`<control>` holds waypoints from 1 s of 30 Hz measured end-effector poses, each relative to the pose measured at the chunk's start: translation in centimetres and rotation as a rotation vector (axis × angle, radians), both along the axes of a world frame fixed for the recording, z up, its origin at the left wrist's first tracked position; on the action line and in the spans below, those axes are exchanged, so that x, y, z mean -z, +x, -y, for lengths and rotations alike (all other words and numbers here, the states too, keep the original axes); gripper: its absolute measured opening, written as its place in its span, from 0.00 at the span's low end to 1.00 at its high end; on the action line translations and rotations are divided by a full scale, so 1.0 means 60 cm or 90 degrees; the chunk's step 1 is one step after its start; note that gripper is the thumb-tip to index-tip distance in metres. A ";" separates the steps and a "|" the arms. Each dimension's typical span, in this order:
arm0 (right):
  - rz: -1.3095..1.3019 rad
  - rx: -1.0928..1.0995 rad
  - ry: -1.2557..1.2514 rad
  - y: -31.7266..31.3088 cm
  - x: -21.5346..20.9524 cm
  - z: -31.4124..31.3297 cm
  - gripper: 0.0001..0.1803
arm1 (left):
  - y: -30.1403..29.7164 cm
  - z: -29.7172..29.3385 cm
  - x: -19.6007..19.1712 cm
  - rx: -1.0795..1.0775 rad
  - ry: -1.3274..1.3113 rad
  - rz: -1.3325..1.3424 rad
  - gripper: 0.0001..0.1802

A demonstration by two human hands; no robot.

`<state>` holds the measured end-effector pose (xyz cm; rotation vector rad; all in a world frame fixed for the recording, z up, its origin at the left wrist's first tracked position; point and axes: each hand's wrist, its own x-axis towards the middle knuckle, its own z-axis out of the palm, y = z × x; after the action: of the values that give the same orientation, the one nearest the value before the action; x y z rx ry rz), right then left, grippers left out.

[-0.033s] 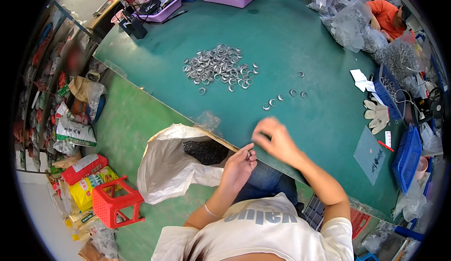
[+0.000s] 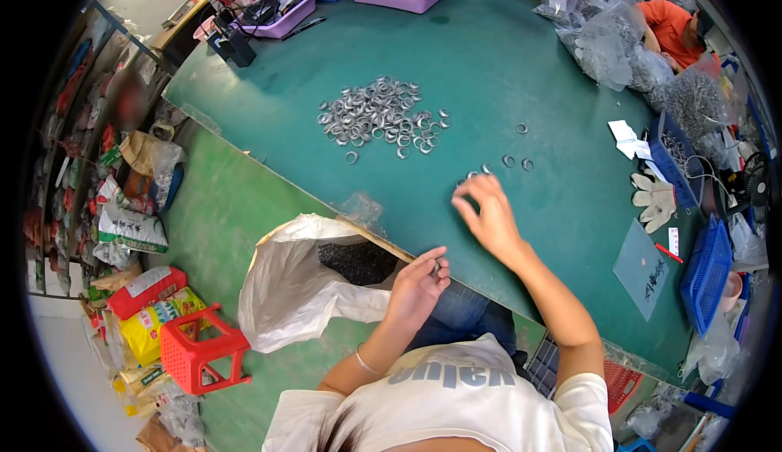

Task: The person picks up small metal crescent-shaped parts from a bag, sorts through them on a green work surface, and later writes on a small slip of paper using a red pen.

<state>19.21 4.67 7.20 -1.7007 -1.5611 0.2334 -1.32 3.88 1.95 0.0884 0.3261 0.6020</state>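
Holding a small grey ring (image 2: 436, 269), partly hidden, in half-curled left hand (image 2: 417, 289), on the near side of the ring pile (image 2: 380, 112). Have right hand (image 2: 494, 217) part-open, thumb apart from fingers, just beside loose rings (image 2: 487, 168) to the pile's right; can't tell about contact. Have open white sack (image 2: 281, 281) on near side too.

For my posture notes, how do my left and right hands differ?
Your left hand, at the table's edge, holds a small grey piece; your right hand, near loose rings, shows nothing clearly held. The left wears a pale wristband; the right shows none. Both are ungloved.
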 end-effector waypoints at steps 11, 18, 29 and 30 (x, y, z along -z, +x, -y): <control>-0.106 -0.197 -0.071 -0.025 -0.024 0.038 0.06 | 0.046 -0.010 -0.068 -0.065 -0.041 -0.168 0.18; 0.200 0.091 -0.001 0.043 0.038 -0.021 0.10 | -0.065 -0.007 -0.004 -0.105 0.192 -0.228 0.16; 0.273 0.071 -0.013 0.053 0.054 -0.028 0.09 | -0.015 0.010 -0.066 -0.176 0.474 -0.537 0.16; 0.252 0.062 0.008 0.056 0.056 -0.028 0.08 | 0.005 0.013 -0.076 -0.105 0.467 -0.477 0.16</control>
<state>22.56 6.36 3.85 -1.8884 -1.7458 -0.1737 -1.01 3.08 6.49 1.0165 0.8287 0.8173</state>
